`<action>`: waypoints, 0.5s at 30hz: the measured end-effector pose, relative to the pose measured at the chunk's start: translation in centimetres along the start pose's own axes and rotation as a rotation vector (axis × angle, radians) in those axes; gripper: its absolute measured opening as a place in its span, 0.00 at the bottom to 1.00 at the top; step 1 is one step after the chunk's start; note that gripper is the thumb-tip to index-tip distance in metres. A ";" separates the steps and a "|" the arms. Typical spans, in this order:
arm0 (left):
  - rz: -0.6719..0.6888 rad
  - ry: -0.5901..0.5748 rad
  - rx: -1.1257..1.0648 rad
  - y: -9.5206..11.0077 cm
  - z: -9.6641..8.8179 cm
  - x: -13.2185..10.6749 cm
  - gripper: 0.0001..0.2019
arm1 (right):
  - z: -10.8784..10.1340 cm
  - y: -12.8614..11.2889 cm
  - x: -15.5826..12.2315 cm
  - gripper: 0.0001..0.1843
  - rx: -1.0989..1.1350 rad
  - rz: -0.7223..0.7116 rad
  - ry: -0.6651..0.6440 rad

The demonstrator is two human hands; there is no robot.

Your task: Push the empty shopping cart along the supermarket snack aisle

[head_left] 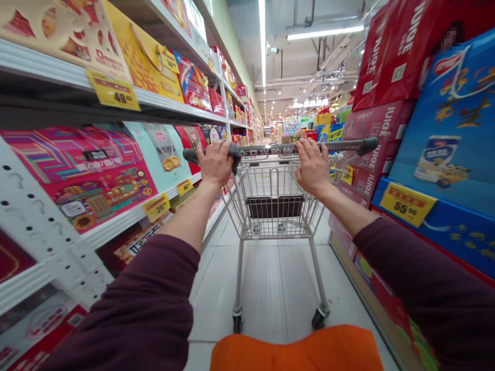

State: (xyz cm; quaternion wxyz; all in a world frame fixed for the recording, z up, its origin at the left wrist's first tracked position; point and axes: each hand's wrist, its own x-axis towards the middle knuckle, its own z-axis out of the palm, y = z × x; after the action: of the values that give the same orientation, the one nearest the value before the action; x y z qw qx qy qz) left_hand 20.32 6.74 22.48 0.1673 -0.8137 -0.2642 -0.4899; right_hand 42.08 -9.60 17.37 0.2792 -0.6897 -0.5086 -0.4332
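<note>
Left bare hand [214,164], fingers [224,150] curled fully closed around a long grey metal-and-plastic cart handle [294,148]; right bare hand [312,167], fingers [311,148] likewise closed around the same handle, well apart from the left. Below the handle, one upright silver wire shopping cart [247,206] on a pale tiled floor [270,288]. To the left, white shelves [50,67] of pink boxed goods with yellow price tags [113,90]; to the right, stacked red cartons [386,67] and a blue carton [444,129]; nearest, a rounded orange object [297,350] and maroon sleeves [124,304].
</note>
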 end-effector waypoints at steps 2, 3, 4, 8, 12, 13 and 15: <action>0.013 0.000 0.011 0.1 0.0 0.1 0.18 | -0.1 -0.2 0.0 0.43 0.014 0.021 0.003; 0.040 0.002 0.009 0.7 0.1 0.2 0.19 | -0.2 -0.3 0.0 0.43 0.023 0.030 0.004; 0.076 0.002 0.002 1.5 0.4 0.3 0.19 | -0.4 -0.4 0.0 0.43 0.031 0.037 0.004; 0.212 -0.032 -0.038 6.1 1.7 0.9 0.22 | -1.1 -0.3 0.0 0.42 0.030 0.049 -0.023; 0.226 -0.075 -0.052 7.9 1.8 1.0 0.22 | -1.7 0.0 0.0 0.40 0.017 0.046 -0.048; 0.217 -0.077 -0.057 7.4 1.6 0.9 0.22 | -1.7 0.1 0.0 0.40 0.017 0.044 -0.050; 0.174 -0.064 -0.077 5.5 0.9 0.6 0.23 | -1.7 0.1 0.0 0.40 0.017 0.045 -0.051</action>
State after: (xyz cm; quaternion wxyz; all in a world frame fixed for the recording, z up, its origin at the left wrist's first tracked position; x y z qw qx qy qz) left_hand 24.48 2.95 22.50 0.1695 -0.8546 -0.1788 -0.4571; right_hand 41.62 -10.98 18.20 0.2816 -0.7095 -0.5034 -0.4049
